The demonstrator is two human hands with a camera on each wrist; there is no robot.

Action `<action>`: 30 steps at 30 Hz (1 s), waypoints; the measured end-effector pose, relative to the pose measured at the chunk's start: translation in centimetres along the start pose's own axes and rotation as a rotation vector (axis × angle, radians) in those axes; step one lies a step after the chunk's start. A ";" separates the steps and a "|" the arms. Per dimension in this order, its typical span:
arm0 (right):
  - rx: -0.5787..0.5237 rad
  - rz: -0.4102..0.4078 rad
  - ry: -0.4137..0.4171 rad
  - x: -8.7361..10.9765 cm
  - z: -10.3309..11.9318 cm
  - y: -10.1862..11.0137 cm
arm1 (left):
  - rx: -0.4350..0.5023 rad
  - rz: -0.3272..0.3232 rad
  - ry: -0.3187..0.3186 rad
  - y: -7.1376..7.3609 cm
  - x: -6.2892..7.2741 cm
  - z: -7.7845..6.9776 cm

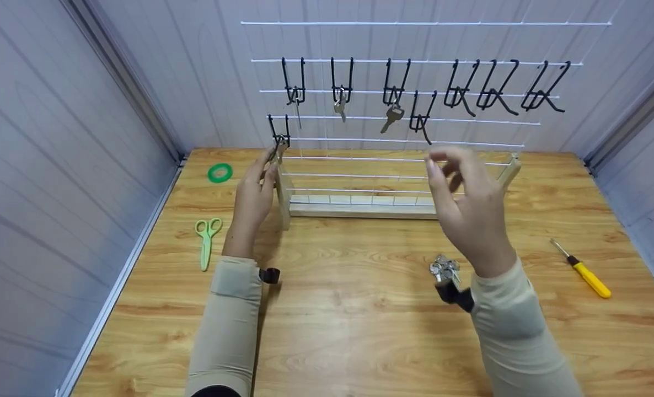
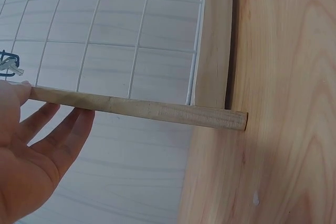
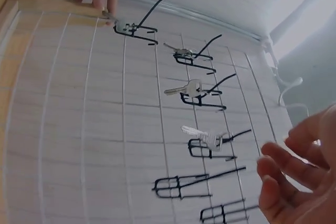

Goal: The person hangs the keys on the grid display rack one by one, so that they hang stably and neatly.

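My left hand (image 1: 255,190) grips the left wooden post (image 2: 157,114) of a white wire grid rack (image 1: 398,208), its thumb on one side and fingers on the other. Just above that hand a key (image 3: 121,23) hangs on a black hook (image 1: 278,130). More keys hang from hooks in the upper row, among them a left key (image 1: 298,107), a middle key (image 1: 341,105) and a right key (image 1: 395,114). In front of the grid's right half, my right hand (image 1: 473,207) is raised with loosely bent fingers, holding nothing. Several bare hooks (image 1: 459,91) are at the right.
A small pile of keys (image 1: 443,268) lies on the wooden table (image 1: 338,331), below the right hand. Green tape (image 1: 220,173) and green scissors (image 1: 207,242) lie left of the rack. At the right is a yellow-handled screwdriver (image 1: 586,273). Panel walls (image 1: 46,182) enclose the table.
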State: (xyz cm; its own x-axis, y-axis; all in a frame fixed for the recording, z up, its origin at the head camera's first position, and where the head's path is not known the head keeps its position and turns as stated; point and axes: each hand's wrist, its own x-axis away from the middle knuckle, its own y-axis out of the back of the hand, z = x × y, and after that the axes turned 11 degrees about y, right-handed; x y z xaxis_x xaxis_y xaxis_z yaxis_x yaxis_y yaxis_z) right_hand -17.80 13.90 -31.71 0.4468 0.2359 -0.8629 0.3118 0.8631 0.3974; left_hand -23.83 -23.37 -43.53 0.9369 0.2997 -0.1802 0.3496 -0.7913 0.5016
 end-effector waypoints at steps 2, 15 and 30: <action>0.000 0.071 -0.053 1.7 -0.7 1.0 | -0.005 -0.002 -0.001 0.0 0.0 0.0; 0.100 0.913 -0.526 8.0 -9.5 2.6 | -0.001 -0.016 0.004 0.1 -0.1 0.4; -0.090 1.130 -0.679 11.6 -14.0 1.0 | 0.031 -0.005 -0.003 -0.2 -0.1 0.0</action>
State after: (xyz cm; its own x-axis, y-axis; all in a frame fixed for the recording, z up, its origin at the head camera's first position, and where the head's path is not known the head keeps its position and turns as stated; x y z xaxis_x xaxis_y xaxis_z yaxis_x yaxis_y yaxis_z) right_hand -24.04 23.74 -45.66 0.7594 0.5942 0.2650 -0.5520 0.3728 0.7459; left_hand -23.98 -23.29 -43.61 0.9351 0.3024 -0.1849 0.3544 -0.8057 0.4746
